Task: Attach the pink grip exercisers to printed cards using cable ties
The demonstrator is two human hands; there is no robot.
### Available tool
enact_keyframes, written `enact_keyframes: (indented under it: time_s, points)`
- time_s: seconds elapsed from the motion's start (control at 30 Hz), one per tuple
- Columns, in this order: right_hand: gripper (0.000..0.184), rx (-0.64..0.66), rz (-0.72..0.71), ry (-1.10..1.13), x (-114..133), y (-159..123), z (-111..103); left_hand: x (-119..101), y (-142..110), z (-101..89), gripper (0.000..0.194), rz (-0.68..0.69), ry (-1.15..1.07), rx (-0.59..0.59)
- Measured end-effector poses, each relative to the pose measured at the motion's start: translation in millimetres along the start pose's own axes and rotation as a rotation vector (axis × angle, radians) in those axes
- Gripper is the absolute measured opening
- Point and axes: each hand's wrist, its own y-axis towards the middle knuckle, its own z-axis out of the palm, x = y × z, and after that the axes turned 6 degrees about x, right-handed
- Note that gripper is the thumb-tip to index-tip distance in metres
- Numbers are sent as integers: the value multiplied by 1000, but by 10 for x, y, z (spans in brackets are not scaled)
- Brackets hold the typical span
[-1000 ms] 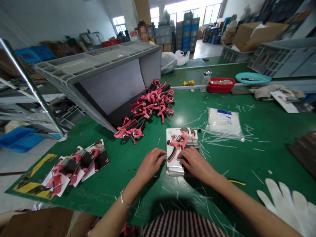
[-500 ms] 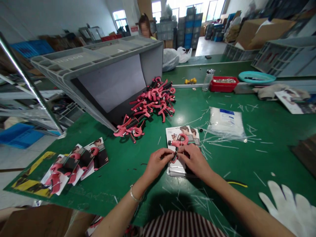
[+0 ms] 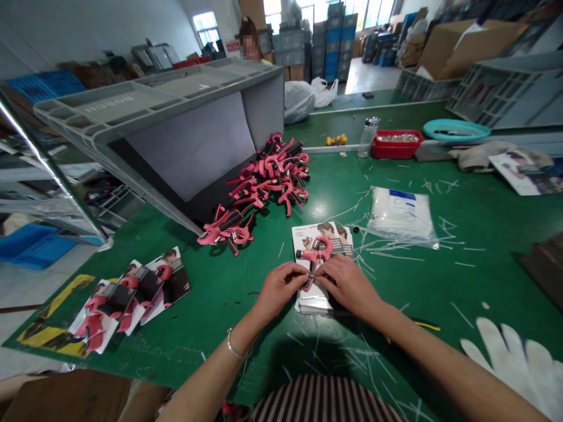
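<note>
A pink hand gripper (image 3: 315, 256) lies on a stack of printed backing cards (image 3: 317, 296) in front of me on the green table (image 3: 484, 275). My left hand (image 3: 280, 286) and my right hand (image 3: 347, 285) meet at the gripper's lower end, fingers pinched together there. What the fingertips pinch is too small to make out. A heap of loose pink hand grippers (image 3: 264, 187) spills from a tipped grey crate (image 3: 176, 135) beyond.
Several finished carded grippers (image 3: 127, 296) lie at the left edge. A clear bag of white ties (image 3: 401, 215) sits right of the stack, loose ties scattered around. White gloves (image 3: 519, 363) lie at lower right. A red tray (image 3: 396, 143), bottle (image 3: 366, 138) and teal bowl (image 3: 457, 129) stand behind. A person stands far back.
Both hands came together from flat on the card stack to a pinch at the gripper's lower end. The view shifted slightly.
</note>
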Motion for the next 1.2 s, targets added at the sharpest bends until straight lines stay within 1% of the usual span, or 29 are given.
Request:
enact_keyframes:
  time_s: [0.07, 0.13, 0.3, 0.4, 0.5, 0.53, 0.6, 0.7, 0.8, 0.87, 0.93, 1.0, 1.07, 1.13, 1.2]
  points:
    - [12, 0, -9, 11, 8, 6, 1, -22, 4, -8, 9, 25, 39, 5]
    - [12, -5, -11, 22, 10, 13, 7, -34, 10, -16, 9, 22, 44, 12]
    - [11, -40, 5, 60, -17, 32, 61, -6, 24, -44, 20, -73, -175, 87]
    - [10, -49, -14, 90, -37, 48, 87, 17, 37, -59, 19, -81, -225, 128]
    - [9, -52, -28, 142, -44, 60, 81, -10, 61, -77, 17, -98, -246, 172]
    - [8, -56, -23, 158, -43, 61, 74, -36, 69, -86, 16, -79, -204, 170]
    - [7, -66, -2, 180, -39, 57, 58, -110, 80, -109, 14, 12, -37, 151]
    - [5, -69, 23, 193, -15, 39, 45, -234, 79, -134, 16, 146, 213, 178]
    - [5, -69, 31, 182, 31, 23, 49, -305, 65, -114, 21, 175, 403, 207]
    - [4, -75, 29, 160, 61, 17, 55, -314, 53, -79, 22, 185, 514, 173]
    - [5, -87, 21, 140, 77, 12, 60, -303, 35, -42, 21, 204, 558, 112]
    - [8, -92, 11, 136, 77, 0, 64, -280, 5, -7, 19, 214, 523, 50]
    - [9, -92, 11, 141, 69, -17, 67, -244, -42, 28, 17, 201, 439, 2]
    - [8, -90, 23, 152, 61, -34, 75, -189, -102, 73, 17, 171, 358, -28]
    - [7, -101, 33, 190, 56, -44, 88, -112, -165, 135, 10, 147, 335, -51]
